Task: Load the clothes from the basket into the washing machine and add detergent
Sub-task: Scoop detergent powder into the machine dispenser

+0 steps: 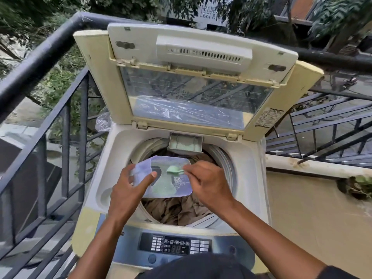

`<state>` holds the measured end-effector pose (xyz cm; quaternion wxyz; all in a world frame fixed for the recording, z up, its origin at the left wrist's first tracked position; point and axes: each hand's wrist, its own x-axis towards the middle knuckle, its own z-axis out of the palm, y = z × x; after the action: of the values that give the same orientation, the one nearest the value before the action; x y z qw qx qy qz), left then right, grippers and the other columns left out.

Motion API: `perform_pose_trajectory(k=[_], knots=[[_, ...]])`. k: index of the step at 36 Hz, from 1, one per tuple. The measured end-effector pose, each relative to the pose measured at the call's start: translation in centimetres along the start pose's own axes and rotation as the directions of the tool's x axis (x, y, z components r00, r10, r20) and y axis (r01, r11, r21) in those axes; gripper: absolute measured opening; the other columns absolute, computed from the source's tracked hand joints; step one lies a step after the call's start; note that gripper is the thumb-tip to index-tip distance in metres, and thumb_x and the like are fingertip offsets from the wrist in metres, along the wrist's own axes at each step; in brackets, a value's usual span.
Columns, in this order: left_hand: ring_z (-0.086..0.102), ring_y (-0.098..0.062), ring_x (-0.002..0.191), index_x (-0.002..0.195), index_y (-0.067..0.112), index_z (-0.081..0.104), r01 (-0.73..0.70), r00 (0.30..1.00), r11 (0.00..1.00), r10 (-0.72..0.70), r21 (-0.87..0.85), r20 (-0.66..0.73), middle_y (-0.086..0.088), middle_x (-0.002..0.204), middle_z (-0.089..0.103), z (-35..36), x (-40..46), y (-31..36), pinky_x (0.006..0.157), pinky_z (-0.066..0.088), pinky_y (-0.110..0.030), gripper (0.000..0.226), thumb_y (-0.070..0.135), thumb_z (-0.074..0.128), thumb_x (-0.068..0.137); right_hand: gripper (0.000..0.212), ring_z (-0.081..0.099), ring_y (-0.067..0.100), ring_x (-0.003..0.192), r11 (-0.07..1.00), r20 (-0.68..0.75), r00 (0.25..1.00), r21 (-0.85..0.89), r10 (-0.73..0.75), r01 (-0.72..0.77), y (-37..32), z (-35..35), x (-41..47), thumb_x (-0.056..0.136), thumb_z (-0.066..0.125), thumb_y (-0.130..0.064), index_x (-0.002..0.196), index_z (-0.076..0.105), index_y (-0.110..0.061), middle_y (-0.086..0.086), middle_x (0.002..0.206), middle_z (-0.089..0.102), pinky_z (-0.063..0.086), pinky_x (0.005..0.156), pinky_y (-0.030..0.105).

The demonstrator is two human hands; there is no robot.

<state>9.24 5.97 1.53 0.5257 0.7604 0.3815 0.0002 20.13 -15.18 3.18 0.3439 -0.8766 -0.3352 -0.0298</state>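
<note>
**Detergent tub held over the open washer drum**

A person is standing at a top-loading washing machine [112,158] on a balcony, its lid [201,77] standing raised. The left hand [128,190] is gripping the near-left corner of a clear plastic detergent container [181,188], thumb curled over the rim and fingers [125,174] wrapping beneath it, holding it above the drum opening. The right hand [207,182] is pinching the handle of a small green scoop [173,169] between thumb and fingertips, the scoop sitting just inside the container over pale green powder. Brown clothes [181,210] are lying in the drum below the container. At the back rim the detergent drawer [185,142] is sitting pulled out, with greenish powder in it. The control panel [175,244] is facing the person at the near edge. A dark metal railing [66,117] is running along the left side.
</note>
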Motion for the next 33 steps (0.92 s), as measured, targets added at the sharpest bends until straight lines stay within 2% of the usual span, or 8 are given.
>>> perform_pose_trajectory(k=[5,8,12,18,24,28,31,33], knots=[[0.06,-0.014,0.124,0.14,0.042,0.052,-0.046,0.997,0.999,0.046,-0.006,0.061,0.006,0.139,0.063,-0.4,-0.4,0.3,0.1,0.055,-0.046,0.099,0.091,0.068,0.056,0.022,0.06,0.029,0.069,0.967,0.198,0.973,-0.198,-0.119,0.158,-0.2,1.5,-0.4,0.084,0.06,-0.005,0.101,0.074,-0.009,0.007,0.075,0.061,0.047,0.055,0.032],[0.064,-0.015,0.117,0.136,0.041,0.056,-0.067,0.994,0.998,0.066,0.013,0.085,0.002,0.129,0.069,-0.4,-0.8,1.0,0.096,0.056,-0.043,0.097,0.092,0.066,0.054,0.02,0.057,0.029,0.069,0.905,0.313,0.937,-0.336,-0.152,0.26,-0.7,1.8,-0.1,0.076,0.07,0.001,0.093,0.069,-0.011,0.005,0.074,0.055,0.043,0.05,0.034],[0.067,-0.017,0.115,0.133,0.046,0.056,-0.111,0.992,0.99,0.105,0.091,0.072,0.003,0.124,0.071,-0.6,-1.4,1.7,0.098,0.056,-0.046,0.09,0.091,0.064,0.056,0.019,0.057,0.03,0.071,0.883,0.408,0.899,-0.351,-0.156,0.313,-1.1,1.5,0.1,0.072,0.071,0.003,0.085,0.065,-0.009,0.008,0.075,0.054,0.045,0.045,0.036],[0.067,-0.017,0.113,0.138,0.042,0.052,-0.14,0.99,0.984,0.142,0.109,-0.005,0.004,0.123,0.072,-1.0,-2.3,2.2,0.095,0.053,-0.044,0.088,0.085,0.057,0.061,0.021,0.055,0.029,0.067,0.902,0.455,0.877,-0.295,-0.156,0.314,-1.7,1.1,0.2,0.068,0.073,0.011,0.074,0.065,-0.008,0.007,0.072,0.055,0.045,0.046,0.034],[0.069,-0.017,0.11,0.134,0.044,0.053,-0.133,0.99,0.987,0.137,0.092,-0.04,0.003,0.118,0.074,-1.0,-2.9,2.2,0.09,0.053,-0.041,0.082,0.084,0.056,0.063,0.024,0.054,0.025,0.063,0.911,0.452,0.873,-0.257,-0.182,0.323,-2.4,0.7,0.5,0.062,0.075,0.011,0.069,0.068,-0.01,0.003,0.068,0.056,0.034,0.049,0.026],[0.069,-0.018,0.112,0.135,0.044,0.053,-0.142,0.989,0.985,0.146,0.096,-0.038,0.002,0.122,0.073,-0.9,-3.1,2.5,0.093,0.055,-0.043,0.083,0.083,0.058,0.062,0.025,0.054,0.024,0.063,0.901,0.496,0.848,-0.257,-0.187,0.348,-2.9,0.9,-0.1,0.06,0.072,0.011,0.072,0.068,-0.011,0.002,0.067,0.055,0.025,0.053,0.026],[0.069,-0.019,0.112,0.136,0.043,0.051,-0.152,0.986,0.981,0.158,0.12,-0.049,0.002,0.121,0.073,-0.8,-3.1,2.7,0.095,0.055,-0.044,0.086,0.083,0.058,0.061,0.025,0.055,0.025,0.057,0.935,0.51,0.854,-0.242,-0.104,0.258,-3.2,1.0,-0.4,0.051,0.069,0.012,0.065,0.065,-0.009,0.003,0.062,0.053,0.023,0.051,0.024],[0.069,-0.018,0.111,0.137,0.044,0.051,-0.151,0.986,0.982,0.157,0.113,-0.052,0.002,0.121,0.073,-0.8,-3.0,2.7,0.094,0.055,-0.045,0.085,0.084,0.058,0.061,0.016,0.058,0.028,0.056,0.958,0.496,0.868,-0.243,-0.014,0.154,-3.2,1.1,-0.3,0.055,0.065,0.007,0.063,0.063,-0.006,0.006,0.062,0.056,0.025,0.05,0.024]])
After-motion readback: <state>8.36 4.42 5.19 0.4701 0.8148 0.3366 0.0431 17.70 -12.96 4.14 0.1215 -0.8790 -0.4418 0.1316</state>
